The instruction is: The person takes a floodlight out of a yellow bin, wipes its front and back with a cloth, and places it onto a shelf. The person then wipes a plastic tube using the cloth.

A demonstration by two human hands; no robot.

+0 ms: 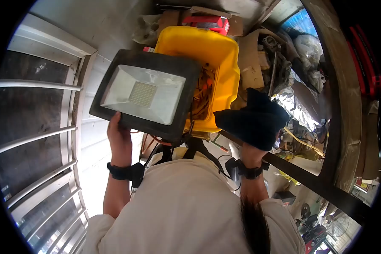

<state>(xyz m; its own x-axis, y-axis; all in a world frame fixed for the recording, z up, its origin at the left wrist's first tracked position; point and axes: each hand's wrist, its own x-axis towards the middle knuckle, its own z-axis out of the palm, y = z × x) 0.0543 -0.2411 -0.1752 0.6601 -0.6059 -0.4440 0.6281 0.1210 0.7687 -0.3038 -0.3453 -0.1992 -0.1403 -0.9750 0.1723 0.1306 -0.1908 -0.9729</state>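
Observation:
A black-framed floodlight (144,94) with a square grid of LEDs is tilted over the left part of a yellow bin (226,72). My left hand (119,142) grips its lower left edge, with the thumb on the front of the frame. On the right, a dark cloth (254,120) is bunched in my right hand (254,153), and it covers most of the fingers. Orange and dark cables (204,91) lie inside the bin, partly hidden behind the floodlight.
A barred window (38,86) runs down the left side. Behind the bin sits a red case (207,23). An open cardboard box (250,63) with metal parts and plastic bags stands to the right, beyond a dark metal frame (300,174).

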